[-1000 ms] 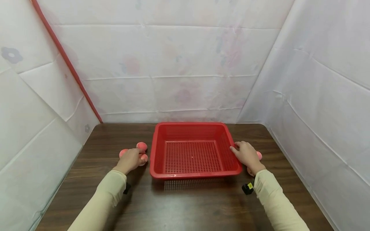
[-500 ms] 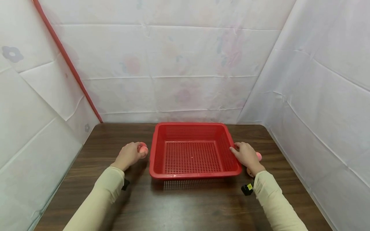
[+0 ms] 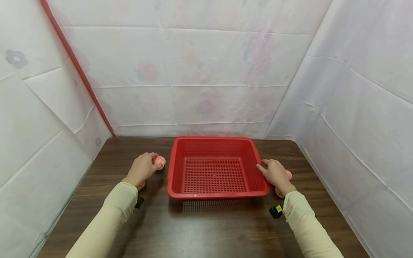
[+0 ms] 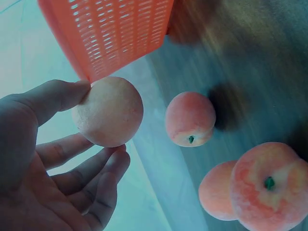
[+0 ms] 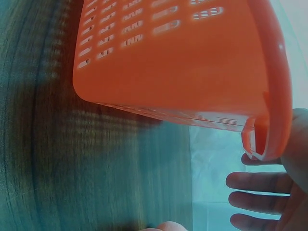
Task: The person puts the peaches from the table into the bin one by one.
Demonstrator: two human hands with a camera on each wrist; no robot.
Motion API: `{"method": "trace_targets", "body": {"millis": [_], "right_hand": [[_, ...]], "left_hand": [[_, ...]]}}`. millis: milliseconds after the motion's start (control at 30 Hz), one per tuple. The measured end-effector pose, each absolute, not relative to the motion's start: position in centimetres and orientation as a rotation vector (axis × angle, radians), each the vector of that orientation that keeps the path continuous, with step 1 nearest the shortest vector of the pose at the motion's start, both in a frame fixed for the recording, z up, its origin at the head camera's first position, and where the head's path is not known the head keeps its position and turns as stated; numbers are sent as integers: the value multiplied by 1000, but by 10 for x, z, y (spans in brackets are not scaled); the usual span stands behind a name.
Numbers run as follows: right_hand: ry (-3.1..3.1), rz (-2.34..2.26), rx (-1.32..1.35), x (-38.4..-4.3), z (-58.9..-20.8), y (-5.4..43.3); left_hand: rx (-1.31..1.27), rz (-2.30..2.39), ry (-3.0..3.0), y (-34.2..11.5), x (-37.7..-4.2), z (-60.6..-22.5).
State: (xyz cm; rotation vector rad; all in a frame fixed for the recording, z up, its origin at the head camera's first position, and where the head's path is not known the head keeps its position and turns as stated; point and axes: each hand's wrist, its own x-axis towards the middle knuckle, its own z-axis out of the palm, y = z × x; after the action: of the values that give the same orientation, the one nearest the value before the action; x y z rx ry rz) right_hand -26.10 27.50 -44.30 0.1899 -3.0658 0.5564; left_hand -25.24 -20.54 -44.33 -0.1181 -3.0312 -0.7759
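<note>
My left hand (image 3: 142, 168) pinches a peach (image 4: 109, 111) between thumb and fingertips, just left of the red plastic basket (image 3: 218, 196). The left wrist view has that peach raised off the table, with a single peach (image 4: 190, 119) below it and two more peaches, the nearer peach (image 4: 272, 185) partly covering the other. On the basket's right side, my right hand (image 3: 274, 172) grips the rim with thumb and forefinger. Its other fingers (image 5: 260, 181) extend straight in the right wrist view. The basket has nothing inside.
Beside my right wrist lie a pink peach (image 3: 289, 174) and another peach (image 3: 279, 192), both partly hidden by the hand and arm. The brown wooden table (image 3: 200, 236) meets a white patterned cloth wall (image 3: 206, 71) at the back, with cloth on both sides.
My left hand has picked up the peach from among the others and lifted it slightly, moving a little away from me. The right hand and basket have stayed put.
</note>
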Motion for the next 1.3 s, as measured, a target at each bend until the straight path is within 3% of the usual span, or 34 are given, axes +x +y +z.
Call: {"method": "trace_targets", "body": {"millis": [900, 1300], "right_hand": [[-3026, 471, 228, -259, -451, 281], [-3035, 483, 226, -259, -447, 280]], "left_hand": [[-151, -750, -2815, -186, -263, -411], [-293, -737, -2804, -174, -274, -402]]}}
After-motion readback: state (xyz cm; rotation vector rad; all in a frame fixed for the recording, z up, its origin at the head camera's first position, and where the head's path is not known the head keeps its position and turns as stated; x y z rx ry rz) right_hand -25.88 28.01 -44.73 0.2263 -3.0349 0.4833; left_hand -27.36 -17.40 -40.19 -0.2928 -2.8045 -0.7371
